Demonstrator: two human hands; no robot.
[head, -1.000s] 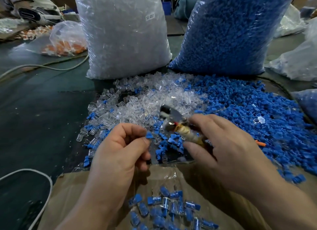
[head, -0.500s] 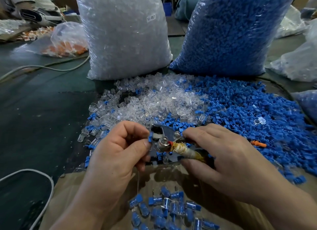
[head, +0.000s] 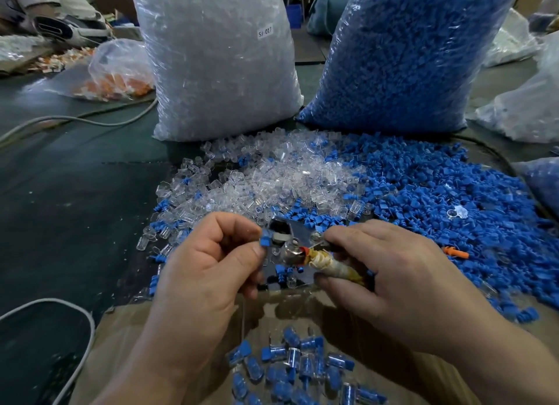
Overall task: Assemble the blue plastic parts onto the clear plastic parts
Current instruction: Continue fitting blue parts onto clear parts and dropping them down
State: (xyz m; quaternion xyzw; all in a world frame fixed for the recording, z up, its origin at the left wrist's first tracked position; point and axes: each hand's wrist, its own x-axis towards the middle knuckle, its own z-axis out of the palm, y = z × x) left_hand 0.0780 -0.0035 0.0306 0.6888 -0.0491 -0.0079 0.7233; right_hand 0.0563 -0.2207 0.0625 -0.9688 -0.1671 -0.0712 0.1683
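At the bottom centre of the frame a heap of finished pieces point(head: 302, 371), clear bodies capped in blue, lies inside a brown cardboard box point(head: 127, 344); just above it the left hand point(head: 205, 271) pinches a single blue part point(head: 265, 240) between thumb and forefinger, the other fingers curled in; the part sits at the fingertips, touching the left edge of the shiny head of a metal tool point(head: 290, 241); the right hand point(head: 402, 283), at centre right, grasps that tool by its handle point(head: 335, 268), which is wrapped in yellowed tape, with the fingers curled round it; whether a clear part sits in the tool cannot be told; beyond the hands a loose pile of clear parts point(head: 272, 174) spreads across the centre, mixed at its edges with blue ones, and runs to the right into a broad pile of blue parts point(head: 438, 193); one orange piece point(head: 453, 252) lies among the blue near the right hand; all rests on a dark green surface point(head: 75, 208), where a white cable point(head: 60, 308) loops at lower left; farther back stand two tall plastic sacks side by side, the sack of clear parts point(head: 217, 56) at upper centre and the sack of blue parts point(head: 405, 53) at upper right; a small white label point(head: 265, 32) on the clear one reads "SJ 017"; at upper left lies a smaller bag point(head: 118, 72) holding orange pieces.
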